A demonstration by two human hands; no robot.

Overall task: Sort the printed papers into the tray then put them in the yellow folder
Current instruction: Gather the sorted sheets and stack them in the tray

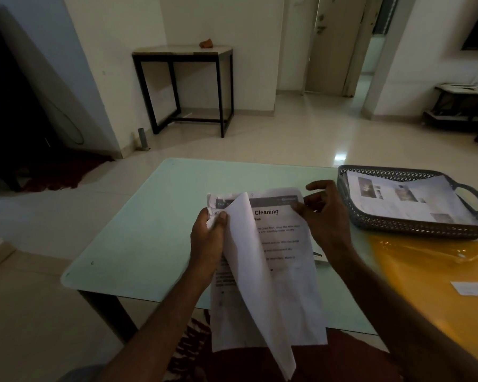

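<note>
- Above the pale green glass-topped table [138,230], the left hand [207,241] grips the stack of white printed papers [284,244] at its upper left edge, with one sheet folded over.
- The right hand [326,216] pinches the stack's upper right corner.
- The dark grey lattice plastic tray [414,230], on the table's right, holds printed sheets [403,199].
- The yellow plastic folder [425,271] lies just in front of the tray.

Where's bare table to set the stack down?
Free: left half of the table, from its left edge to the left hand; also the far strip beyond the papers. Crowded: right side, where the tray and yellow folder fill it.
</note>
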